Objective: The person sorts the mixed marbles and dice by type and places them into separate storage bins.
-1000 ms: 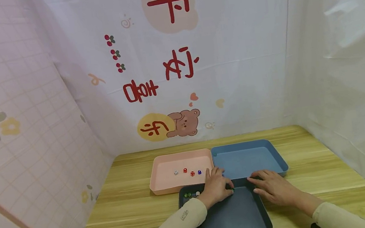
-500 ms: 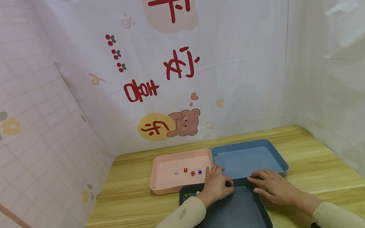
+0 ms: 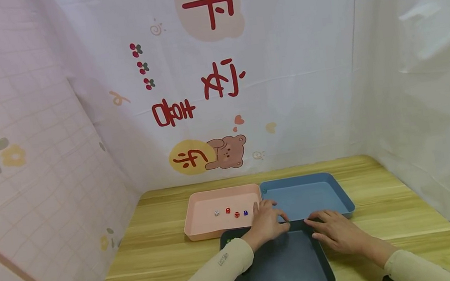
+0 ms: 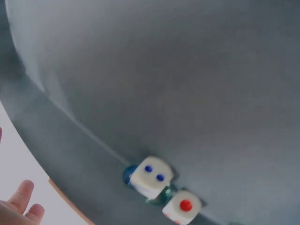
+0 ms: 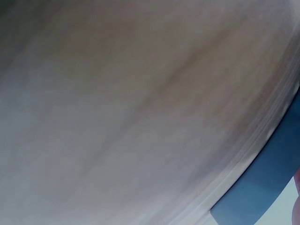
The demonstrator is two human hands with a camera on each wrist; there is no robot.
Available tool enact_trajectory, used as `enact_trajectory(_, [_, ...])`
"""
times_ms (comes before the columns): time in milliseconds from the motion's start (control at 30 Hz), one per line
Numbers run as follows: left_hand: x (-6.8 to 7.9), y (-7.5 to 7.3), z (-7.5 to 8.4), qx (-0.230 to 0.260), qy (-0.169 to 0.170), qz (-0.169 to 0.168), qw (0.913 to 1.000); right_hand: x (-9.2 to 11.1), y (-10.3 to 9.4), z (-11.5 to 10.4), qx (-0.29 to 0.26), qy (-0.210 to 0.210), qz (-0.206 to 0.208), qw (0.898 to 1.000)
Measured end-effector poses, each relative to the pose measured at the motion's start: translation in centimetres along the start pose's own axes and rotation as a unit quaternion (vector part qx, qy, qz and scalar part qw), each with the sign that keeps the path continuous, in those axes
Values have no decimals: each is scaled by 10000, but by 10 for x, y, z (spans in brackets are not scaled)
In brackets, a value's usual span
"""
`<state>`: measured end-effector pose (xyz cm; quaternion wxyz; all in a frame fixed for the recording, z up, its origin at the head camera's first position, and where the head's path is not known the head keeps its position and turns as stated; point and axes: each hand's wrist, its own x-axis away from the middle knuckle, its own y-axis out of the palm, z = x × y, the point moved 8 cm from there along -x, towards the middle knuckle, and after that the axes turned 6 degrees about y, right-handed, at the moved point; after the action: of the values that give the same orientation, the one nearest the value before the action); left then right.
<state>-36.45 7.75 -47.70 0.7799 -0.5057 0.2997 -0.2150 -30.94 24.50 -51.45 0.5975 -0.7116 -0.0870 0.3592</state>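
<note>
My left hand [image 3: 267, 222] is over the far rim of the dark grey tray [image 3: 288, 266], thumb and index finger pinched together. They seem to hold a small green marble, which the fingertips hide. My right hand [image 3: 336, 232] rests with loosely extended fingers at the tray's far right corner. In the left wrist view, a white die with blue dots [image 4: 152, 176] and a white die with a red dot [image 4: 183, 206] lie along the dark tray's wall. A blue marble [image 4: 128, 175] and a green marble [image 4: 163, 196] show partly behind them.
Behind the dark tray, a pink tray [image 3: 203, 232] holds red dice [image 3: 228, 210], a blue die [image 3: 246, 213] and a whitish die [image 3: 217, 212]. To its right, a blue tray [image 3: 306, 196] has a teal marble [image 3: 264, 191] in its far left corner.
My left thumb and index finger have closed where a green marble lay inside the far edge of the dark tray. That hand has risen slightly towards the blue tray. The right hand stays put.
</note>
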Motion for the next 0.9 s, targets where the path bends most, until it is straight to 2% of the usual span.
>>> enact_trajectory(267, [-13, -18, -16, 380, -291, 410, 9980, -1, -1, -2, -93, -71, 163, 9998])
enact_trajectory(533, [-26, -22, -36, 270, -690, 569, 9956, 0, 3, -1, -87, -84, 170, 9998])
enact_trajectory(767, [-35, -28, -37, 454, -897, 714, 9924, 1, 3, 2, -35, -78, 223, 9997])
enact_trajectory(900, [-37, -28, -37, 283, -989, 734, 9920, 1, 2, 3, -84, -103, 269, 9995])
